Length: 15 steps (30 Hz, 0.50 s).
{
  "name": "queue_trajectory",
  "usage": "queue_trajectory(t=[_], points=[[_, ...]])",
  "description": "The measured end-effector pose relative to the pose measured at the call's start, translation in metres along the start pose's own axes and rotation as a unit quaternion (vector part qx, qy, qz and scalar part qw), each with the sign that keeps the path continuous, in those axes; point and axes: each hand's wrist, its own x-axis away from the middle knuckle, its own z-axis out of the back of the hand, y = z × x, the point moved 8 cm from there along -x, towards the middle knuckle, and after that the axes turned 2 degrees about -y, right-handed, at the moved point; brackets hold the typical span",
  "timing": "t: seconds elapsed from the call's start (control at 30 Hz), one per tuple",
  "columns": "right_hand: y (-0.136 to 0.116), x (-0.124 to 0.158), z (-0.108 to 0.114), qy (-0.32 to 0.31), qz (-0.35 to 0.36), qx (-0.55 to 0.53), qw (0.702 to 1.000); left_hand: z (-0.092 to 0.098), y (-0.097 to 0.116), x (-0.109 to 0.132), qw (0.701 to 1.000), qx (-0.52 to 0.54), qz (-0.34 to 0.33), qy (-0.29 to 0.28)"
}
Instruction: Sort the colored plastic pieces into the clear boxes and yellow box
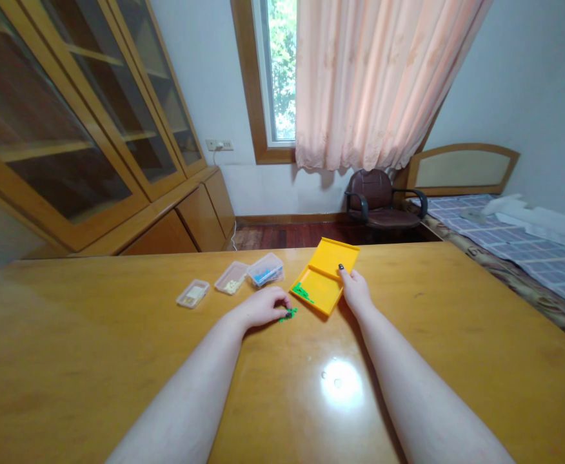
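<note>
Bare forearms (180, 393) foremost, we judge pickup, pinching next: left hand (264, 306) at tiny green pieces (294, 311), hold unclear, right hand (358, 293) gripping yellow plastic case (327, 291)

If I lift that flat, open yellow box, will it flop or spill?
The flat, yellow plastic-looking box has straight edges, so it's probably stiff, though its yellow lid might swing where the halves meet. Small green pieces seem loose inside, so tilting would likely make them slide.
</note>
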Motion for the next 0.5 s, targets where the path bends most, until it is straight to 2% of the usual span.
queue_trajectory(t=[0.2,0.33,0.5], points=[[0.003,-0.003,0.001,0.0,0.004,0.008,1.0,-0.001,-0.004,-0.003,1.0,-0.005,0.018,0.008],[0.002,-0.002,0.002,0.005,0.004,0.02,1.0,-0.002,-0.008,-0.003,0.998,0.038,0.037,0.015],[0.003,0.0,0.001,-0.002,-0.001,0.008,1.0,0.002,-0.014,-0.003,0.987,0.117,0.075,0.076]])
